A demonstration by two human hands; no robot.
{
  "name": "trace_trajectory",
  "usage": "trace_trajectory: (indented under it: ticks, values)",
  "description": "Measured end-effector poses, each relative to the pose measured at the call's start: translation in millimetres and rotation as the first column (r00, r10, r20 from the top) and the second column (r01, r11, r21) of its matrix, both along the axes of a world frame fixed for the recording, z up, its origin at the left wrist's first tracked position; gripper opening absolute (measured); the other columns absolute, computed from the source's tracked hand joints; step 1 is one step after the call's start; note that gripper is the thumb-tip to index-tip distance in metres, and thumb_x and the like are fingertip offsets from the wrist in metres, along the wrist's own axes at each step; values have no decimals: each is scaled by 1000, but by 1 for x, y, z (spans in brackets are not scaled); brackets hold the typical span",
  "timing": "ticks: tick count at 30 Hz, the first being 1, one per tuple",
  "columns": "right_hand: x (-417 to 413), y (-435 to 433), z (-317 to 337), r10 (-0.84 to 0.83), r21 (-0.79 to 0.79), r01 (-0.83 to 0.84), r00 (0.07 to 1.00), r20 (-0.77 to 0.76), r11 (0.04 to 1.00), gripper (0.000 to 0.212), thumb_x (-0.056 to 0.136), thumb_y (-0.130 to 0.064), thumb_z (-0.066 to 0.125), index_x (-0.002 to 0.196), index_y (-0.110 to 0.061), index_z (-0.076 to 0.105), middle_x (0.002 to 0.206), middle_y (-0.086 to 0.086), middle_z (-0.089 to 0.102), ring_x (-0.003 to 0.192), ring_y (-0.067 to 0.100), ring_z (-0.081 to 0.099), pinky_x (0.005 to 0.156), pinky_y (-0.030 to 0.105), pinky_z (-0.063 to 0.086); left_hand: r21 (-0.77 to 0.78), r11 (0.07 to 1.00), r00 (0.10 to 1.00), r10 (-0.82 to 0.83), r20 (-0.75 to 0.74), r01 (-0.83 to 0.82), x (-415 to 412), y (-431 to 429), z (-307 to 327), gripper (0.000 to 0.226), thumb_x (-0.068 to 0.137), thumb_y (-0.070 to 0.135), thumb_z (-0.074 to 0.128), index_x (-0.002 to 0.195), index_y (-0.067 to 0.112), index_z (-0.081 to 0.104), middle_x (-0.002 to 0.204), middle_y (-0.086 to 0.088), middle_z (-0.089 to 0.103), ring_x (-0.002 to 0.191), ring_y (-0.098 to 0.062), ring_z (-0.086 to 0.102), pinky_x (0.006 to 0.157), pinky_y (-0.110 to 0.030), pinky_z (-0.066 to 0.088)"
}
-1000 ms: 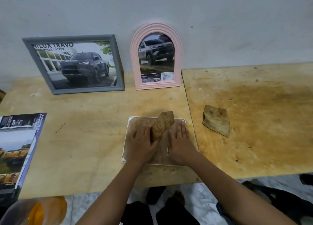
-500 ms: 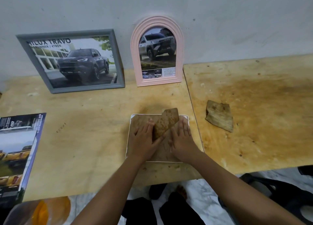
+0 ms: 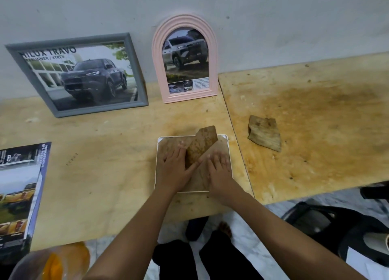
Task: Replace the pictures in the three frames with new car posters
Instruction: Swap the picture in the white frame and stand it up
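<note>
Since a second ago little has shifted: both hands are still pressed on the frame lying face down at the table edge, the left hand's fingers now reaching slightly further up beside the stand flap, and the camera has tipped a little so the wall frames sit lower in view.

At the far left a car brochure (image 3: 20, 193) lies flat on the wooden table (image 3: 101, 174), partly off the picture's edge. Behind it a grey frame (image 3: 134, 69) leans against the wall, holding a poster of a dark pickup headed "HILUX TRAVO". Just to its right a pink arched frame (image 3: 156, 54) stands upright against the wall with a poster of a silver truck inside.

In front, near the table's front edge, the white-edged frame (image 3: 229, 151) lies back side up, its brown backing board showing. The left hand (image 3: 174, 168) rests flat on the backing with fingers spread (gripping nothing), its thumb alongside the brown stand flap (image 3: 202, 145), which is tilted up from the board. The right hand (image 3: 220, 170) lies flat, fingers together, on the right half of the backing.

Well to the right, on the adjoining stained board, lies a loose brown backing piece (image 3: 265, 132).
</note>
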State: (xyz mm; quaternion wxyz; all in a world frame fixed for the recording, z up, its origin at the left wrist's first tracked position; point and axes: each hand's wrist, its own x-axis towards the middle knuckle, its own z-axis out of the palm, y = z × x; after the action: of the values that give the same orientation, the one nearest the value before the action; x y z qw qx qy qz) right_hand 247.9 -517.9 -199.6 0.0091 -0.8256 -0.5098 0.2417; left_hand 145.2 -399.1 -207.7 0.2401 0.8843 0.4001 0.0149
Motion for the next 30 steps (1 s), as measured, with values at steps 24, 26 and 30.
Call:
trace_trajectory:
  ticks: [24, 26, 30]
  values:
    - [-18, -58, -8, -42, 531, -10, 995, 86, 847, 39, 95, -21, 39, 112, -1, 67, 123, 12, 63, 119, 20, 56, 96, 25, 46, 234, 972, 998, 24, -56, -10, -9, -1, -21, 90, 76, 78, 21, 149, 26, 17, 157, -13, 6, 145, -27, -4, 116, -39, -3]
    - [-18, -57, -9, -60, 558, 1, 994, 88, 830, 36, 92, -21, 43, 109, -3, 69, 121, 10, 65, 117, 18, 58, 91, 23, 48, 212, 977, 996, 14, -84, 4, -10, 0, -21, 92, 75, 80, 16, 149, 27, 13, 158, -11, 2, 145, -27, -8, 115, -39, -5]
    - [-8, -53, -3, -126, 549, 103, 992, 5, 829, 27, 85, -22, 51, 99, -15, 73, 113, -1, 69, 104, 10, 65, 74, 19, 53, 115, 991, 986, -57, -155, 75, -12, 3, -15, 101, 66, 85, -4, 148, 26, -8, 151, 1, -24, 139, -19, -27, 114, -37, -15]
